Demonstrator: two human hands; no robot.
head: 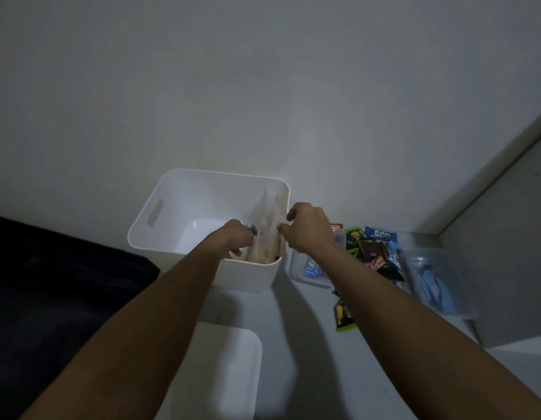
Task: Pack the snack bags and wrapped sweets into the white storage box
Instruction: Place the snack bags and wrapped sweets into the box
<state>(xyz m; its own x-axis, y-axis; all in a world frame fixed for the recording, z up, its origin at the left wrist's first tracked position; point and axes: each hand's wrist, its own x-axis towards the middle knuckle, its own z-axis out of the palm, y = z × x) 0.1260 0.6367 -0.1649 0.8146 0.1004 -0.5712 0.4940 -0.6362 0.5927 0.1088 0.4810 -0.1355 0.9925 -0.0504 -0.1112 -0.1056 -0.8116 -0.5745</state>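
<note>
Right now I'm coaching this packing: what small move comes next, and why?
Probably settle the clear snack bag flat against the white storage box wall and let go: both the left hand and right hand are on it, and it stands upright inside.

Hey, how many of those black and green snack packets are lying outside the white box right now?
2 that I can make out. One black and green packet lies in the pile right of the white box; the other lies alone nearer the person. The right arm may hide more.
</note>
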